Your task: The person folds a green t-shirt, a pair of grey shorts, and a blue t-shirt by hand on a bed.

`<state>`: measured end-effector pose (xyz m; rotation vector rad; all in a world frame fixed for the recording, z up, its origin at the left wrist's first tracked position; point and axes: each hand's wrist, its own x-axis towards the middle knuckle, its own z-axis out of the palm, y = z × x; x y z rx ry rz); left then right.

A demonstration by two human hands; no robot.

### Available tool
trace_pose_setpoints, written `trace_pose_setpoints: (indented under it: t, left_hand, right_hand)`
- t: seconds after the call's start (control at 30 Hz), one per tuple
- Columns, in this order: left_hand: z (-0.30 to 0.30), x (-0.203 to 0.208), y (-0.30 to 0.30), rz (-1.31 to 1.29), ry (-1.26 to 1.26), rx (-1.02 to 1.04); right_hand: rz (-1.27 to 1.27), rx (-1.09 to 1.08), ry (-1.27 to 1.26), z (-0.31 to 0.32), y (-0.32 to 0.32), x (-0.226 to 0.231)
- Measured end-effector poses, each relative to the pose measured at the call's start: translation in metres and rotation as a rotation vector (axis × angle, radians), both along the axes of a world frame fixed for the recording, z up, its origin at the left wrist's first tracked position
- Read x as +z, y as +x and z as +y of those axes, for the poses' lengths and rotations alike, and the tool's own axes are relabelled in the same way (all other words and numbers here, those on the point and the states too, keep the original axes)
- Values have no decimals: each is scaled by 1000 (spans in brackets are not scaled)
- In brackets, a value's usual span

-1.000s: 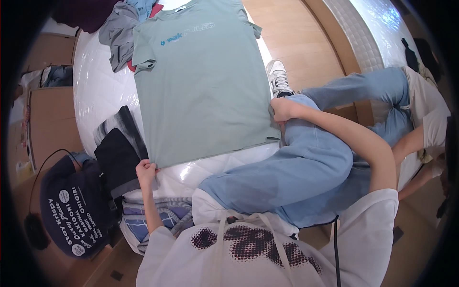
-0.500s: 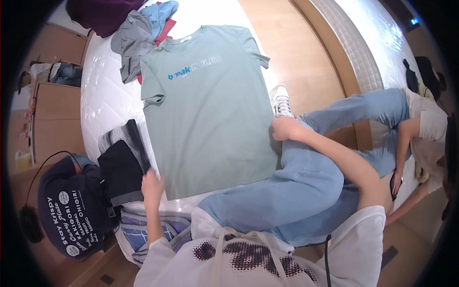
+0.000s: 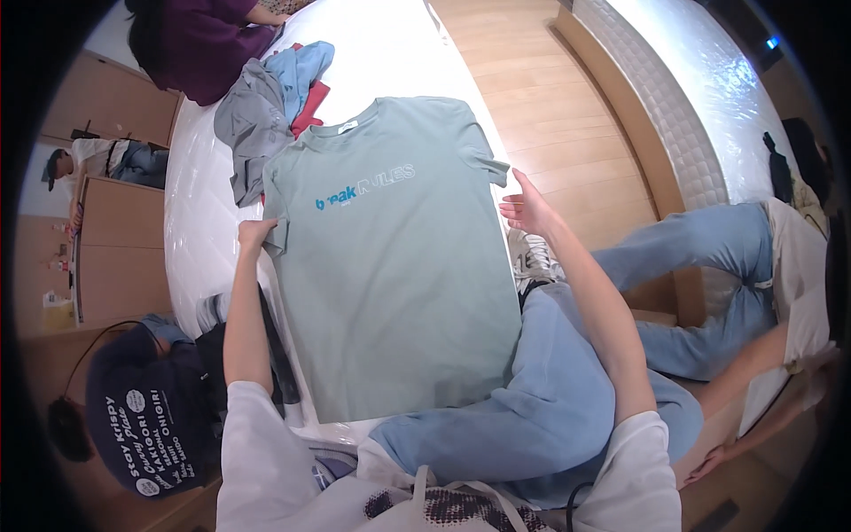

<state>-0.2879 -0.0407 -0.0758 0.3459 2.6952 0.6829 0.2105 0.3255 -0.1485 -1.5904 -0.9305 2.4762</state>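
Note:
A sage-green T-shirt (image 3: 399,284) with lettering across its chest lies spread face up on the white plastic-covered mattress (image 3: 199,191), its collar away from me. On its left side, my left hand (image 3: 257,233) pinches the edge of the short sleeve. Just off the right sleeve, my right hand (image 3: 530,208) is held with fingers apart and nothing in it. My white sneaker (image 3: 532,257) shows below that hand.
Grey, light blue and red clothes (image 3: 253,120) are heaped at the far left. Dark folded fabric (image 3: 279,355) lies left of the shirt's hem. People are around: one in purple (image 3: 199,53), one in navy (image 3: 146,408), one in jeans (image 3: 709,257). A second wrapped mattress (image 3: 683,97) stands right.
Both hands have moved away from me, from the hem and lower side up to the sleeves. My left hand has taken hold of the sleeve; my right hand has opened.

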Motion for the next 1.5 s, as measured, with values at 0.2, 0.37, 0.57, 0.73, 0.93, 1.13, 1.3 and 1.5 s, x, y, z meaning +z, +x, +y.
trace_pose_setpoints:
  t: [0.2, 0.37, 0.57, 0.73, 0.93, 1.13, 1.3, 1.5]
  left_hand:
    - [9, 24, -28, 7, 81, -5]
    - [-4, 36, -55, -184, 372, 216]
    - [19, 8, -40, -296, -106, 179]
    - [11, -17, -35, -136, 124, 201]
    - [40, -18, -36, 794, -191, 30]
    - [217, 39, 132, -242, 548, -276]
    - [293, -19, 168, -35, 317, -398]
    - [317, -35, 189, 253, 275, -670]
  right_hand:
    - [145, -127, 36, 10, -6, -19]
    - [228, -285, 67, 9, -25, -19]
    - [263, -213, 11, 35, -25, -37]
    - [195, -398, 87, 36, -38, -9]
    - [237, -500, 779, 17, -72, 38]
    - [341, 272, 1708, -22, -99, 67]
    - [115, 625, 1965, -57, -112, 56]
    - [46, 663, 1980, -39, -72, 37]
